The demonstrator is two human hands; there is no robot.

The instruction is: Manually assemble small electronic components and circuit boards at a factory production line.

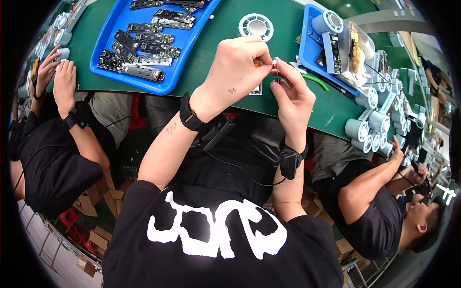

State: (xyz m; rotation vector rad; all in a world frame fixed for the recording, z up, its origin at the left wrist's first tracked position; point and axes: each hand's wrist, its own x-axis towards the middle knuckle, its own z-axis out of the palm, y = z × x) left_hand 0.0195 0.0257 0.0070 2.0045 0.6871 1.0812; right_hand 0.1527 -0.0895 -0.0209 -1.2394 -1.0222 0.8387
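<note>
The green tabletop shows between the blue tray, left of me, and the pale round housing beyond my hands. Near its edge, my left hand and right hand meet, fingers pinching a small thin part, its long axis pointing away from me.

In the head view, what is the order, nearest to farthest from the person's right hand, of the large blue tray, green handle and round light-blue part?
1. Green handle: just right of the right hand
2. Round light-blue part: ahead, slightly left
3. Large blue tray: farthest, on the left
</note>
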